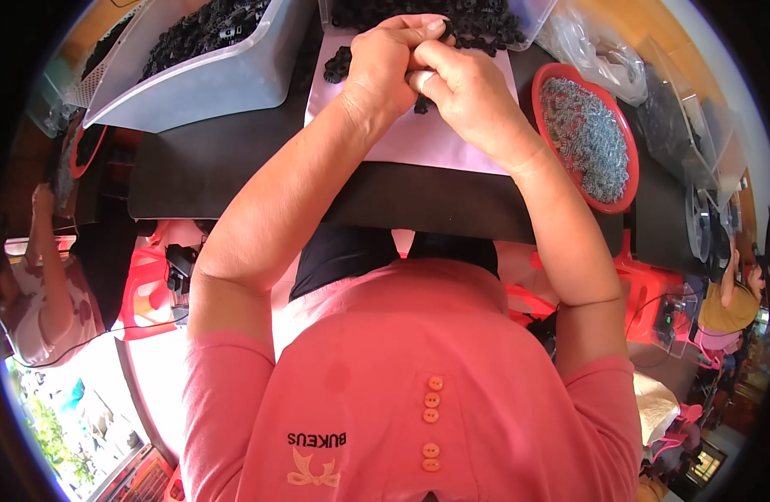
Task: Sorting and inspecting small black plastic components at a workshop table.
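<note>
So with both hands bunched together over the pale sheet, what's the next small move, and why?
Probably finish pressing together the small black part pinched between the left hand and right hand, then drop it on the pale sheet. Both hands are closed on it, fingertips meeting, and loose black parts already lie beside them.

bare dark table [209, 167] left, red bowl [587, 138] blocking right, 2 bins [226, 79] ahead
</note>
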`<state>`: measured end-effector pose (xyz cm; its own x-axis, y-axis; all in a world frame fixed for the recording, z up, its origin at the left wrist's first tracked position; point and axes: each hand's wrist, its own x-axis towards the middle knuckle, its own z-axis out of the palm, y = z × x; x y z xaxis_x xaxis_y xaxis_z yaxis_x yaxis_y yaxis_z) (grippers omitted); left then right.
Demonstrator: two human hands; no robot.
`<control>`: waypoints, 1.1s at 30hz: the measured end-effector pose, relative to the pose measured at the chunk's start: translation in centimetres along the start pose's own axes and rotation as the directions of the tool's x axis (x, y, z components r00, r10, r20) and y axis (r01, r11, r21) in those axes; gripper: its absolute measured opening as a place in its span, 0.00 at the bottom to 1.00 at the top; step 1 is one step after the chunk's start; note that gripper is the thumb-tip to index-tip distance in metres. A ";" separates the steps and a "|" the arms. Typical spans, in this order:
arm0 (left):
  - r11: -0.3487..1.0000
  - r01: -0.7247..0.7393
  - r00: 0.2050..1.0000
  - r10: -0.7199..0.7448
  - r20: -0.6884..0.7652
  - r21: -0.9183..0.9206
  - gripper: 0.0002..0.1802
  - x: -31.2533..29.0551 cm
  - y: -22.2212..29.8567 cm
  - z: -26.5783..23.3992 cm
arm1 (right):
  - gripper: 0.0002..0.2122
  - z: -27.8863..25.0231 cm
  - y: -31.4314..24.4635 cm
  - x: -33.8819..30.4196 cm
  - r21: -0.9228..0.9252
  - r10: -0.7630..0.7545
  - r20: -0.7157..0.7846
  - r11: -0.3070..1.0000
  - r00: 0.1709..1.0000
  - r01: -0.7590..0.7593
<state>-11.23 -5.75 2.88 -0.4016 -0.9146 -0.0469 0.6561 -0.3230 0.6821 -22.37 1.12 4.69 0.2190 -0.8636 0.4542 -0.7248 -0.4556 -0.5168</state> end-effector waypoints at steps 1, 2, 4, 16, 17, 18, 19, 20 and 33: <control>0.998 0.010 1.000 -0.010 0.005 0.068 0.08 -0.1 -0.1 0.0 | 0.04 -0.1 0.1 -0.1 -0.055 0.008 0.004 0.998 1.000 -0.007; 0.991 0.016 1.000 -0.017 0.008 0.135 0.11 0.0 0.0 -0.1 | 0.04 -0.2 0.0 -0.2 -0.055 0.003 0.000 0.998 1.000 -0.003; 0.990 -0.044 0.999 0.043 0.006 0.135 0.10 0.4 0.1 -0.4 | 0.04 -0.4 0.0 -0.3 0.126 0.081 -0.128 0.990 0.988 -0.065; 0.890 -0.166 0.986 0.144 0.084 0.425 0.06 -0.7 0.2 0.9 | 0.07 -3.5 2.1 0.0 0.666 0.474 -0.181 0.704 0.862 -0.247; 0.877 -0.178 0.984 0.152 0.093 0.446 0.06 -0.8 0.2 1.0 | 0.08 -3.3 2.2 0.0 0.686 0.488 -0.156 0.679 0.859 -0.260; 0.864 -0.189 0.982 0.159 0.103 0.466 0.06 -0.9 0.2 1.1 | 0.08 -3.2 2.3 0.1 0.687 0.488 -0.157 0.679 0.859 -0.261; 0.864 -0.189 0.982 0.159 0.103 0.466 0.06 -0.9 0.2 1.1 | 0.08 -3.0 2.4 0.1 0.701 0.493 -0.155 0.665 0.856 -0.256; 0.851 -0.198 0.980 0.163 0.115 0.486 0.05 -1.0 0.2 1.1 | 0.08 -2.9 2.4 0.1 0.716 0.496 -0.153 0.652 0.855 -0.250; 0.800 -0.243 0.970 0.204 0.131 0.549 0.04 -1.7 0.1 1.4 | 0.08 -2.4 2.9 0.0 0.677 0.428 -0.215 0.713 0.878 -0.182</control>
<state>-11.39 -3.93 4.11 -0.3396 -0.9213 0.1895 0.2718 0.0967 0.9575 -26.00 0.34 4.95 -0.2586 -0.9066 0.3335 -0.1143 -0.3141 -0.9425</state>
